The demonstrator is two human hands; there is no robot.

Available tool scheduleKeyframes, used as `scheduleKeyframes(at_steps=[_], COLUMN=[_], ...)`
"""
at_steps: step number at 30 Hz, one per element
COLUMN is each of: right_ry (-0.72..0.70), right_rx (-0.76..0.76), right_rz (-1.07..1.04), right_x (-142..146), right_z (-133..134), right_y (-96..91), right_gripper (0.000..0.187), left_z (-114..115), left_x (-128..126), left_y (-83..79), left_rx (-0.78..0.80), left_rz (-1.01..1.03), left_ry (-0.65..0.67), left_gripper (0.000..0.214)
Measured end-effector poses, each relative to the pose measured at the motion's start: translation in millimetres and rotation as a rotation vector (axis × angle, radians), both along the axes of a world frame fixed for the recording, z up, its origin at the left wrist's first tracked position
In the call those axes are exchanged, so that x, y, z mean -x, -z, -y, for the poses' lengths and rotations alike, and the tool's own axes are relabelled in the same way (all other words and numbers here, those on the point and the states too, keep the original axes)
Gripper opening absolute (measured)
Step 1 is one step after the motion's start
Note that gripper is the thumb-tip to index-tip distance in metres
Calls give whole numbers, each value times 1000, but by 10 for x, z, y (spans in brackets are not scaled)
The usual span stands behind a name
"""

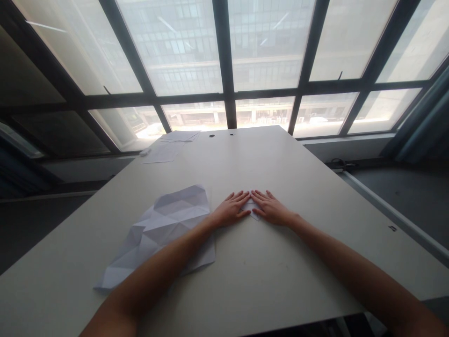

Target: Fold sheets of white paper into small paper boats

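nearest, on the white table [245, 271], i see a creased sheet [168, 220], partly hidden by the left forearm [164, 264]. beside it, a small folded paper [250, 206] lies under the left hand [231, 208] and right hand [270, 207], both palm-down, fingers extended, clasping nothing. farther: loose sheets [163, 152], then framed windows [266, 47].
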State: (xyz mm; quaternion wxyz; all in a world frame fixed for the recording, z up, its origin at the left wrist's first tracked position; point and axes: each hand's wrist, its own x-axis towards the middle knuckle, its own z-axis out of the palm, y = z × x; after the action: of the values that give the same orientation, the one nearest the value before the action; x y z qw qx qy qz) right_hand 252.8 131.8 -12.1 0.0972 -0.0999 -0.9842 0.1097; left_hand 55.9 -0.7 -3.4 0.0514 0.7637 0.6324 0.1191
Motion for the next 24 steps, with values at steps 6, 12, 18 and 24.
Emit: scheduleKeyframes(at_steps=[6, 12, 18, 24], right_ry=[29, 19, 2, -15], right_rx=[14, 35, 52, 82], right_rz=[-29, -45, -33, -31], right_x=[2, -11, -36, -44], right_z=[21, 16, 2, -15], right_y=[-15, -27, -31, -38], right_gripper=[66, 66, 70, 75], left_z=[-7, 7, 12, 12], left_x=[-5, -14, -20, -23], left_y=[-3, -21, -42, -52], left_rx=[5, -6, -3, 3], left_rz=[-4, 15, 22, 26], left_ry=[-15, -18, -25, -33], left_gripper=[70, 71, 73, 75])
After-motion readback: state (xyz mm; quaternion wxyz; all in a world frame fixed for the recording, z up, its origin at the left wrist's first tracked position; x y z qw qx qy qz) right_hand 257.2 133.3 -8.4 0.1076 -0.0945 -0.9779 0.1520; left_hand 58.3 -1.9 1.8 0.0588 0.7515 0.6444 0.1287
